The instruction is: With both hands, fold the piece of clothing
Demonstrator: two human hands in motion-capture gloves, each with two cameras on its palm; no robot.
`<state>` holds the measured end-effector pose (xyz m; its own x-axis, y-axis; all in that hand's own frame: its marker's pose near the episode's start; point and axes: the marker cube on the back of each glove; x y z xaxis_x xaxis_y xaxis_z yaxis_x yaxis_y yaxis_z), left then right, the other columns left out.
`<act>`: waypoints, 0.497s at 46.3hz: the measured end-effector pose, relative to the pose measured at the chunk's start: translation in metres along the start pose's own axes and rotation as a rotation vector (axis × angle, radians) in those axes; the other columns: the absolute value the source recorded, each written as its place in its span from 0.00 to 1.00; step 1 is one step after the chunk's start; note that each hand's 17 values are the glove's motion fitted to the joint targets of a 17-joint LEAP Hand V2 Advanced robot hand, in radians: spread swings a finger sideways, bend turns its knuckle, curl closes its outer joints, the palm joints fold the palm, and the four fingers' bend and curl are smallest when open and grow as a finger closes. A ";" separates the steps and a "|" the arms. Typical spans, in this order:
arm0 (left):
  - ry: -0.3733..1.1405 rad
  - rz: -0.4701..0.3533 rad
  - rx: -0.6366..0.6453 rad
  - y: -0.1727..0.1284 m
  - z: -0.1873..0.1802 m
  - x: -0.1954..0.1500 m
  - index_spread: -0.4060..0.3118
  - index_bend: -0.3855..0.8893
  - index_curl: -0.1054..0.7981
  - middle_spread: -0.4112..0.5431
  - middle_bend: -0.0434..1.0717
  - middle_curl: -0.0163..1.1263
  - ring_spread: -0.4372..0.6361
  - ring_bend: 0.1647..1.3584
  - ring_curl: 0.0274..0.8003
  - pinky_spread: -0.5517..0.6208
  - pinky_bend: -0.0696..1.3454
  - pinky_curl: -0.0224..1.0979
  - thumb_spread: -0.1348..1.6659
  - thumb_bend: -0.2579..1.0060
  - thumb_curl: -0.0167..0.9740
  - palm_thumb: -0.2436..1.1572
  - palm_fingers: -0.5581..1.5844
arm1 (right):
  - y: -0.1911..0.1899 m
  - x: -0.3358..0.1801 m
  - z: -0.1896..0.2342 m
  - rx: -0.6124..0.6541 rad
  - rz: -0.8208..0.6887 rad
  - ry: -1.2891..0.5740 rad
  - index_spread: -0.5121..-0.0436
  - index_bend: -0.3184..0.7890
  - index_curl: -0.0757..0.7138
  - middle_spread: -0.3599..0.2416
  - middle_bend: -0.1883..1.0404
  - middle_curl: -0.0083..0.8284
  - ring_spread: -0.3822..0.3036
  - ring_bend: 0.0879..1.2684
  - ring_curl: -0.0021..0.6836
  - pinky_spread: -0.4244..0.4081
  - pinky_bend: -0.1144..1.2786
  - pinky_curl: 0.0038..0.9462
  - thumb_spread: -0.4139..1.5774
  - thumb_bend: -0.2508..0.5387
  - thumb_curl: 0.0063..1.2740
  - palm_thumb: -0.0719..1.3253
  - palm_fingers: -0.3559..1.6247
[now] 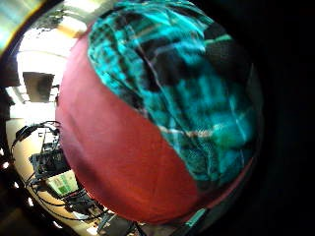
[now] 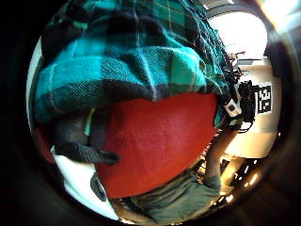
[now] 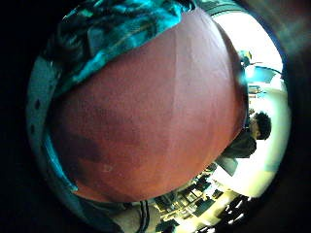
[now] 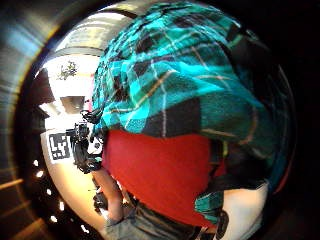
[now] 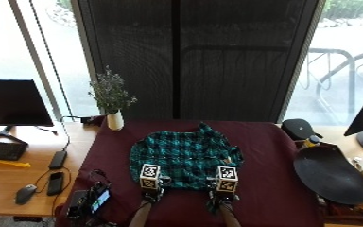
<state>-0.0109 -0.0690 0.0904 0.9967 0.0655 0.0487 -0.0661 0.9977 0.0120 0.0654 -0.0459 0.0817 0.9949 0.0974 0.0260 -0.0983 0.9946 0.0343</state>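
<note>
Left hand: our left hand (image 5: 150,189) is at the near hem of the shirt, on its left corner; we cannot tell from any view whether the fingers are curled on the cloth or lying flat.
Right hand: our right hand (image 5: 222,193) is at the near hem on the right corner, level with the left; its finger state we cannot tell either.
Shirt: the teal and black plaid shirt (image 5: 183,157) lies spread on the cloth-covered worktop, near edge at our hands, far edge bunched toward the window.
Palm views: close to each palm we see plaid folds (image 2: 127,70) lying over the red cloth (image 2: 155,141); the right thumb side shows the same, plaid (image 4: 175,85) above cloth.
Worktop: the dark red cloth (image 5: 270,156) covers the worktop around the shirt on every side.
Phone rig: a small device on a stand (image 5: 93,201) sits on the cloth just left of our left forearm.
Vase: a white vase with a sprig of flowers (image 5: 114,119) stands at the far left corner, well apart from the shirt.
Right side: a round black dish-like object (image 5: 329,175) lies off the cloth's right edge.
</note>
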 end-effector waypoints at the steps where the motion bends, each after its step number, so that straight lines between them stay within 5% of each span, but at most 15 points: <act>1: -0.024 0.003 0.004 -0.002 0.006 -0.001 0.40 0.46 0.49 0.37 0.24 0.38 0.47 0.30 0.39 0.68 0.30 0.32 0.73 0.19 0.34 0.52 0.51 | -0.003 0.001 0.005 -0.004 -0.008 0.005 0.34 0.53 0.51 0.54 0.29 0.36 0.70 0.20 0.40 0.71 0.51 0.34 0.78 0.37 0.30 0.59 0.39; 6: -0.125 0.040 0.032 -0.018 0.038 -0.005 0.32 0.48 0.53 0.26 0.35 0.39 0.32 0.33 0.39 0.60 0.19 0.28 0.75 0.22 0.35 0.58 0.67 | -0.017 0.006 0.034 -0.033 -0.027 0.060 0.37 0.57 0.54 0.38 0.32 0.38 0.51 0.28 0.44 0.62 0.42 0.31 0.80 0.46 0.33 0.69 0.53; 15: -0.151 0.116 -0.094 0.009 0.004 0.002 0.22 0.46 0.57 0.15 0.45 0.45 0.15 0.37 0.46 0.49 0.14 0.26 0.75 0.22 0.37 0.64 0.79 | 0.006 -0.005 0.006 -0.069 -0.075 0.147 0.42 0.38 0.52 0.32 0.33 0.43 0.27 0.38 0.53 0.37 0.44 0.34 0.78 0.47 0.37 0.77 0.72; 23: -0.115 0.176 -0.334 0.033 -0.048 -0.006 0.17 0.45 0.60 0.10 0.46 0.46 0.09 0.40 0.49 0.42 0.15 0.27 0.74 0.20 0.37 0.66 0.81 | 0.018 -0.009 -0.054 -0.232 -0.205 0.176 0.44 0.35 0.48 0.29 0.32 0.47 0.18 0.43 0.59 0.23 0.49 0.38 0.75 0.42 0.38 0.78 0.76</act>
<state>-0.0171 -0.0360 0.0430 0.9583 0.2527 0.1332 -0.1972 0.9226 -0.3315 0.0559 -0.0269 0.0277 0.9840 -0.1206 -0.1309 0.0917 0.9740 -0.2074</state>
